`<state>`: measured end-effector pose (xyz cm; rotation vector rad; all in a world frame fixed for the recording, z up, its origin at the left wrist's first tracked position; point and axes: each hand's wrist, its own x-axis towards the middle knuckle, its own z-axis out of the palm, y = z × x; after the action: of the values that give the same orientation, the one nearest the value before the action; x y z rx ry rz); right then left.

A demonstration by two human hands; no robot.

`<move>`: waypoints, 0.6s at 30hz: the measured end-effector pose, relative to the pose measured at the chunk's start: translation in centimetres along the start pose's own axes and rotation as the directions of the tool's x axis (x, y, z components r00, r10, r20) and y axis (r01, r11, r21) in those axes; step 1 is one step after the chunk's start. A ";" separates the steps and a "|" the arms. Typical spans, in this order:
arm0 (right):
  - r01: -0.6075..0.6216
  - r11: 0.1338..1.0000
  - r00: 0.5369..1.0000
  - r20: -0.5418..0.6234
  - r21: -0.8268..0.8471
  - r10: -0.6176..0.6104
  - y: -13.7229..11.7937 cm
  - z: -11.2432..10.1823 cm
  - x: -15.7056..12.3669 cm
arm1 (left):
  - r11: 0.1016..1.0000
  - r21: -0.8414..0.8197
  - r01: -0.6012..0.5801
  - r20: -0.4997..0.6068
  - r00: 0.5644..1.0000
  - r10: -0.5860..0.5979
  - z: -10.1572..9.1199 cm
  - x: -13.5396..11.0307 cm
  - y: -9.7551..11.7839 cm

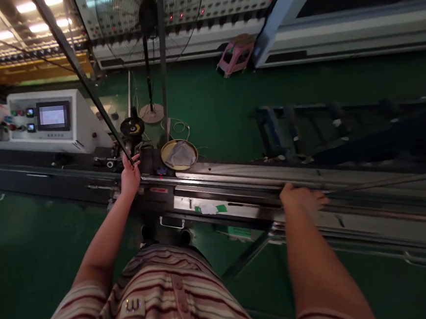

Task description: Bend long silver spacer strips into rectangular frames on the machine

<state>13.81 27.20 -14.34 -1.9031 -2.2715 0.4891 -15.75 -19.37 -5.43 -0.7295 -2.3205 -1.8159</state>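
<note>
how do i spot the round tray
Start at the white control box on the bench and look right, past the left hand. The round tray sits by the bench's far edge. It is yellowish with grey material inside, unlike the black disc nearby.

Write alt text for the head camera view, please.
A person's bare left hand is at a thin, dark, slanting bar, while the blurred right hand is over a long grey metal bench. Farther back are a white boxy control unit with a lit screen and a shallow, round, yellowish tray holding crumpled grey material.
</note>
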 end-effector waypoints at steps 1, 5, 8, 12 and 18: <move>-0.007 1.000 1.000 -0.006 -0.022 0.007 -0.9 0.5 -1.0 | 1.000 0.017 0.003 -0.008 1.000 -0.003 -1.6 0.4 -0.7; 0.014 0.999 1.000 0.007 -0.043 -0.014 -5.0 2.8 -5.3 | 0.997 0.072 0.000 -0.045 0.999 0.003 -7.9 2.1 -3.0; 0.057 0.994 0.998 -0.010 -0.094 -0.058 -8.4 4.7 -8.9 | 0.990 0.143 -0.012 -0.060 0.998 0.021 -12.6 3.3 -4.8; 0.153 0.969 0.988 0.009 -0.192 -0.154 -11.8 6.9 -13.4 | 0.983 0.183 -0.028 -0.091 0.995 0.046 -18.7 4.7 -7.4; 0.214 0.974 0.958 0.211 -0.079 -0.193 -12.5 5.8 -15.9 | 0.965 0.262 -0.002 -0.159 0.986 0.045 -27.6 7.1 -10.8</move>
<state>3.44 8.89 -13.98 -1.7033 -2.6348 0.5725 -32.29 -44.97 -4.60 -0.5453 -2.3669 -1.4582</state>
